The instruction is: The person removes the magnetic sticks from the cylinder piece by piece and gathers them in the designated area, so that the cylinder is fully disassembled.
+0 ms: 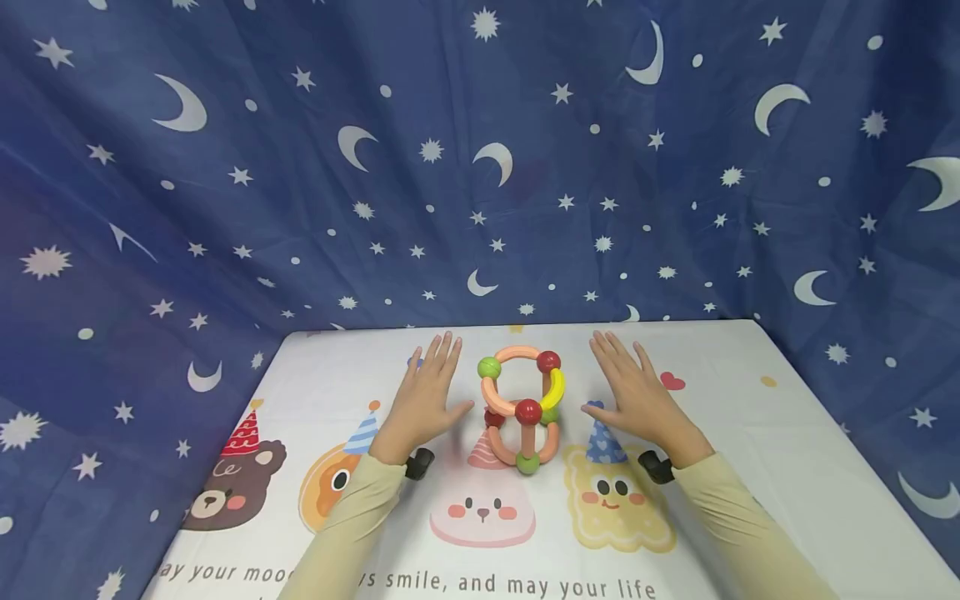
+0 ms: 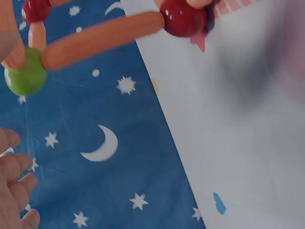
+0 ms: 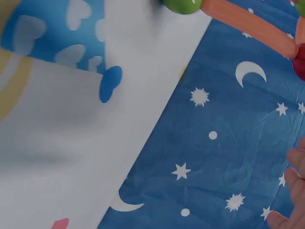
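Observation:
A cube-shaped frame toy (image 1: 528, 412) stands on the table between my two hands. Red and green balls form its corners, joined by curved orange bars, upright posts and one yellow bar. To its left, my left hand (image 1: 426, 402) lies with fingers straight and thumb spread toward it, not touching. On the other side my right hand (image 1: 637, 400) mirrors that pose, also apart from the toy. In the left wrist view a green ball (image 2: 26, 71) and an orange bar show above my fingertips. The right wrist view catches another orange bar (image 3: 250, 26) of the toy.
A white tablecloth (image 1: 757, 433) printed with cartoon party characters and lettering covers the table. Behind and at both sides hangs a blue curtain (image 1: 420, 200) with moons and stars. Dark straps with small devices sit on the left wrist (image 1: 420, 463) and right wrist (image 1: 657, 467).

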The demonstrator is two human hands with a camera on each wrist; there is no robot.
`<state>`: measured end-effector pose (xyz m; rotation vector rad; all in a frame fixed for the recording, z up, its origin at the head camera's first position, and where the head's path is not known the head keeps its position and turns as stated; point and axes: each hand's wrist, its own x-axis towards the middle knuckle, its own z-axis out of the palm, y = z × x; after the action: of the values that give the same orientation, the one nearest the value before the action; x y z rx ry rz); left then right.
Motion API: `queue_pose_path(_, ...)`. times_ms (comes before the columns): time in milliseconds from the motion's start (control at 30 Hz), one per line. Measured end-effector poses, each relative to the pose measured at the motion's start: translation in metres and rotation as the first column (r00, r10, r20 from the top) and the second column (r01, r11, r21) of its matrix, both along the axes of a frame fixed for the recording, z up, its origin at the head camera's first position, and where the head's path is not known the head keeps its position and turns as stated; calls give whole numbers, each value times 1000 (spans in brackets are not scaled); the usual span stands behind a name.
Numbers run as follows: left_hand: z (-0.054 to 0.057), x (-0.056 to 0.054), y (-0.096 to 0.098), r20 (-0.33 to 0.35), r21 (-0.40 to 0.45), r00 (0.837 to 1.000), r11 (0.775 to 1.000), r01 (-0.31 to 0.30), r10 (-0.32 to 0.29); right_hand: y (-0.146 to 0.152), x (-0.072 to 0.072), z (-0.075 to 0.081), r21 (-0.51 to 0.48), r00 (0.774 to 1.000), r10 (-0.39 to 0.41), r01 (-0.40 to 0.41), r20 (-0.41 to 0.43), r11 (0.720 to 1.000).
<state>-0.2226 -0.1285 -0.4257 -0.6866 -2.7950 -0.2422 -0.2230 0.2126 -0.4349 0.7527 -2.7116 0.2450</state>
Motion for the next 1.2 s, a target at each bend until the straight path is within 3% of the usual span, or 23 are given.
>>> queue_pose_path(233, 10, 15, 7, -80, -34, 994, 996, 77, -80, 2, 7, 0, 29, 993, 75, -72, -93, 997)
queue_pose_path(400, 11, 26, 16, -154, -38, 979, 991, 130, -134, 0, 10, 1, 18, 972, 158, -157, -175, 987)
queue_pose_path(567, 10, 35, 30, -271, -27, 939, 977, 212, -212, -9, 13, 5, 28, 934, 259, -260, -245, 965)
queue_pose_path(767, 5, 33, 49, -406, -89, 871, 961, 263, -276, -21, 14, 9, 68, 901, 336, -331, -273, 941)
queue_pose_path(900, 3, 30, 58, -467, -114, 833, 955, 274, -295, -28, 8, 8, 96, 862, 402, -392, -309, 915)
queue_pose_path(1000, 1, 27, 64, -489, -131, 817, 951, 279, -307, -32, 3, 8, 124, 832, 441, -425, -337, 897)
queue_pose_path(1200, -2, 23, 72, -487, -152, 812, 947, 284, -322, -37, -4, 8, 168, 795, 487, -459, -362, 873)
